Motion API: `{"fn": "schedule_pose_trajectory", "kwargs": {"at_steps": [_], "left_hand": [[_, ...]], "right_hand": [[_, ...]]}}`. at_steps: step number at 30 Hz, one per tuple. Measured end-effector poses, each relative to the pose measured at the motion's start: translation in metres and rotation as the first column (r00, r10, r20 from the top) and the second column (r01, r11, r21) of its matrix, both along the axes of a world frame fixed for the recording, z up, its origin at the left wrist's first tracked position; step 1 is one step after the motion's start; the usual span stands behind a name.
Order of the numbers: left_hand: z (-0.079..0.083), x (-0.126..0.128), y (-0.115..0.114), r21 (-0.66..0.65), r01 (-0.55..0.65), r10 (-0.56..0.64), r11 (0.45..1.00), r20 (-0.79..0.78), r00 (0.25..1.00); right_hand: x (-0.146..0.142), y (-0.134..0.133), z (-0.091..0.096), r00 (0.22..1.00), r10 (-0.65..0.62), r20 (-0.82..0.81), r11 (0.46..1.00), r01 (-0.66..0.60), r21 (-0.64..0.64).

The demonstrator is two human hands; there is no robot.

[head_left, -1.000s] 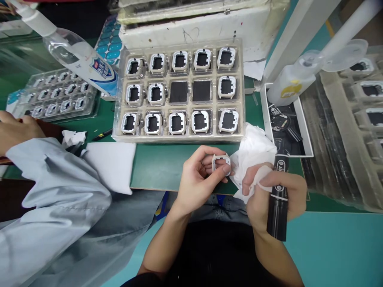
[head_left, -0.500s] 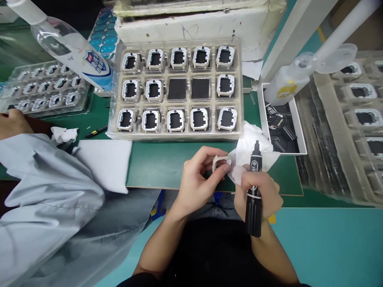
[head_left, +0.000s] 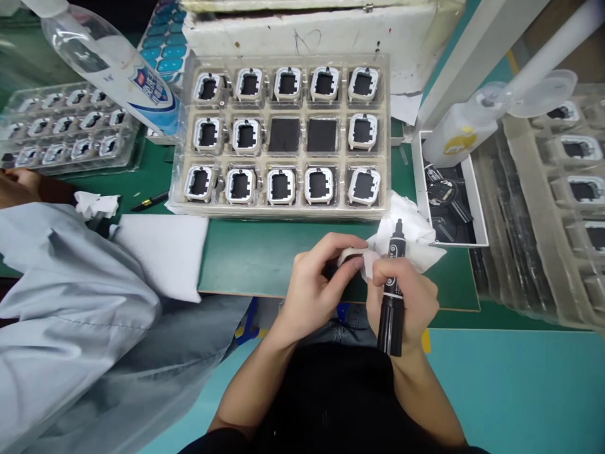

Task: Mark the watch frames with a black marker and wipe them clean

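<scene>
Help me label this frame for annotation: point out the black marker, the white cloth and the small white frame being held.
black marker [head_left: 392, 302], head view, mid barrel.
white cloth [head_left: 416, 243], head view, crumpled upper part.
white frame [head_left: 350, 254], head view, top edge between the fingers.

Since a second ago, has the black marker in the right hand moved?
Yes. The black marker has swung left and more upright: against the white box it sat just below the box's front edge, and now its tip lies beside the white frame.

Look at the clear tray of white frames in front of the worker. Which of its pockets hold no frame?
In the tray, the two empty pockets are the third and fourth from the left in the middle row. They show only flat black squares; every other pocket holds a white frame.
</scene>
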State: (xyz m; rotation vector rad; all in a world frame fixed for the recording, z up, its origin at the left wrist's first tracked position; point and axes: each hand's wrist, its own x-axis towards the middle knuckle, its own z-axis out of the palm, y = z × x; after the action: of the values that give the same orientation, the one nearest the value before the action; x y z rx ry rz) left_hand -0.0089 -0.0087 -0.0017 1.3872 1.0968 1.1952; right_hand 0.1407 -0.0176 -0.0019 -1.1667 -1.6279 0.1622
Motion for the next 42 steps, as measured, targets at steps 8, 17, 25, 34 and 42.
{"fn": "schedule_pose_trajectory", "kwargs": {"at_steps": [8, 17, 25, 34, 42], "left_hand": [[0.000, -0.001, 0.001, 0.075, -0.003, 0.007, 0.997, -0.053, 0.999], [0.002, -0.001, 0.002, 0.109, 0.024, -0.009, 0.994, -0.138, 0.990], [0.003, 0.003, 0.005, -0.244, -0.004, 0.062, 0.970, 0.228, 0.972], [0.010, 0.001, 0.007, -0.306, 0.031, 0.079, 0.951, 0.339, 0.938], [0.013, 0.000, 0.009, -0.348, 0.050, 0.078, 0.936, 0.346, 0.935]], "right_hand": [[0.001, 0.000, -0.002, 1.000, 0.011, 0.009, 1.000, -0.011, 0.004], [0.001, -0.002, -0.004, 0.999, 0.029, 0.014, 0.999, -0.029, 0.030], [0.002, -0.005, -0.001, 0.952, -0.215, -0.220, 0.958, 0.249, 0.142], [0.001, -0.007, -0.012, 0.933, -0.127, -0.337, 0.982, 0.166, 0.090], [0.000, -0.004, -0.002, 0.892, 0.057, -0.449, 0.998, -0.038, 0.050]]}}
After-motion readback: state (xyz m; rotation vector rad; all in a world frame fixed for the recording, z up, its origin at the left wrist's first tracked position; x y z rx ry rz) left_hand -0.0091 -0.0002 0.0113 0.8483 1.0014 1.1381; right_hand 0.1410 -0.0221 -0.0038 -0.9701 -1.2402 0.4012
